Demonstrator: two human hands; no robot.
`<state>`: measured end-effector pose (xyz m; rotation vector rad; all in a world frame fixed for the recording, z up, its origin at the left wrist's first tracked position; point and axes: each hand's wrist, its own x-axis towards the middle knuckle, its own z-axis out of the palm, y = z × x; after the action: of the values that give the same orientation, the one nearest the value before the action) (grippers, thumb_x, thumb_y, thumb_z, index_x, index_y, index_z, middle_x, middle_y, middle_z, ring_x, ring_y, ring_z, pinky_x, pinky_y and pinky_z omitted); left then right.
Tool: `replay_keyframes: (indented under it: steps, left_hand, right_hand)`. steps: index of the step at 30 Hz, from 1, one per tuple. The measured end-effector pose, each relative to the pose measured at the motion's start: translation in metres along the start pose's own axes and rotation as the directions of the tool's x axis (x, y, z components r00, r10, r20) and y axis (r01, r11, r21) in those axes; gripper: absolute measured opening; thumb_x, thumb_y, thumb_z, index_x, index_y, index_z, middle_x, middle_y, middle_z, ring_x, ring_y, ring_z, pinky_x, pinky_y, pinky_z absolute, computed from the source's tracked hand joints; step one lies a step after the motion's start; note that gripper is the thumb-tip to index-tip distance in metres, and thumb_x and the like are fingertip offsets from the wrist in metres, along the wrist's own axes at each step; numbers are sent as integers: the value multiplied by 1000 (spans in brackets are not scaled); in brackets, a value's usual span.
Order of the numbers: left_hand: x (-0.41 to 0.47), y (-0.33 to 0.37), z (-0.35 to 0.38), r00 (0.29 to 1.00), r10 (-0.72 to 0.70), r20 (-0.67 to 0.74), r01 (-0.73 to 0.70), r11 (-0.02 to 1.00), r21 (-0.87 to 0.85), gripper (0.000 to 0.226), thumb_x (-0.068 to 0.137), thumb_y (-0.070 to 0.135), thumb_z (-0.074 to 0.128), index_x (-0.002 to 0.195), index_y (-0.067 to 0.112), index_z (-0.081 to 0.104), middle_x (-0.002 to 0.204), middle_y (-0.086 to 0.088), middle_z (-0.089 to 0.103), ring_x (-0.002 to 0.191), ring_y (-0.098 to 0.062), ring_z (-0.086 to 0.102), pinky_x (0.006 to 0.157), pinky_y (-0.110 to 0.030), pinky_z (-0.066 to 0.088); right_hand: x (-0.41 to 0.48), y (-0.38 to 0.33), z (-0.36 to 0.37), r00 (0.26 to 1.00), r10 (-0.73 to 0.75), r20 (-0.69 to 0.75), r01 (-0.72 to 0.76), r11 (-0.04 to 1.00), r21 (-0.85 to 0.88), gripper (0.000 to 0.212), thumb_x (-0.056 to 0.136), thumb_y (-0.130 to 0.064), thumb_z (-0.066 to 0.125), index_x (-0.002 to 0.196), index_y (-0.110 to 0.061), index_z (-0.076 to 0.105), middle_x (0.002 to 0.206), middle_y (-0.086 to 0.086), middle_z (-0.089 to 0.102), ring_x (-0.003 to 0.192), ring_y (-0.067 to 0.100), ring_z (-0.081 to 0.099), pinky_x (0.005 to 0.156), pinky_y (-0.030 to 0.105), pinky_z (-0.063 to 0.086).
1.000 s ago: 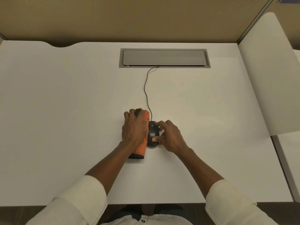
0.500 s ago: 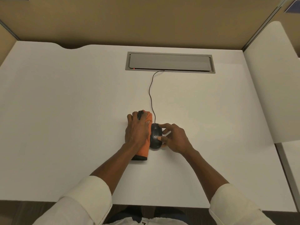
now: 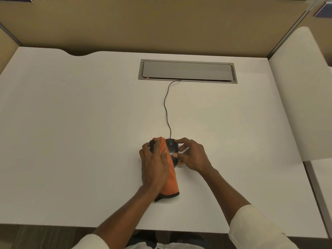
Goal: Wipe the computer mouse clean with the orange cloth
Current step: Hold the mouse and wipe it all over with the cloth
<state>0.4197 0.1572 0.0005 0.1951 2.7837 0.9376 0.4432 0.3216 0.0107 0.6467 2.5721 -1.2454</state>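
Black-edged orange cloth (image 3: 170,182), folded long, lies under the left hand (image 3: 154,164), whose fingers (image 3: 146,147) curl over its far end and press it against the left flank of the computer mouse (image 3: 172,148). Opposite, the right hand (image 3: 194,157) pinches the mouse between thumb and forefinger. Mouse: black, on the counter (image 3: 71,123), just right of the cloth, long axis pointing away from the person, its cable (image 3: 166,108) running to the hatch (image 3: 186,71). Judged: the wipe goes rightward, the left hand being nearer.

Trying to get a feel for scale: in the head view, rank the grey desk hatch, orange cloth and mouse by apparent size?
1. Grey desk hatch, clearly largest.
2. Orange cloth, though the left hand hides part of it.
3. Computer mouse, smallest; partly covered, and nearer the camera than the hatch.
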Motion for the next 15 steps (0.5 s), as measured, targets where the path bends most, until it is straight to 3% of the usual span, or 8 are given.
replay_keyframes:
  steps: [5, 9, 15]
  left_hand:
    - [19, 10, 1, 999, 24, 38, -30, 986, 164, 41, 105, 33, 51, 144, 25, 49, 143, -12, 43, 133, -29, 40, 82, -39, 58]
    - [48, 8, 0, 989, 128, 81, -144, 956, 255, 32, 103, 31, 52, 134, 24, 51, 134, -10, 48, 125, -27, 43, 75, -36, 52]
    - [82, 8, -5, 978, 147, 147, -180, 952, 249, 38, 104, 31, 45, 140, 21, 50, 140, -10, 45, 129, -27, 41, 86, -44, 56]
  right_hand:
    - [3, 1, 0, 1000, -9, 26, 9, 1000, -8, 47, 87, -23, 85, 131, -25, 69, 110, 5, 71, 91, 27, 74, 89, 48, 62]
    - [4, 1, 0, 999, 4, 41, -4, 1000, 2, 47, 87, -20, 85, 131, -24, 69, 114, 7, 69, 84, 30, 77, 87, 50, 63]
    - [3, 3, 2, 999, 26, 32, -27, 999, 44, 45, 88, -16, 85, 129, -26, 70, 112, 7, 70, 69, 28, 79, 84, 47, 65]
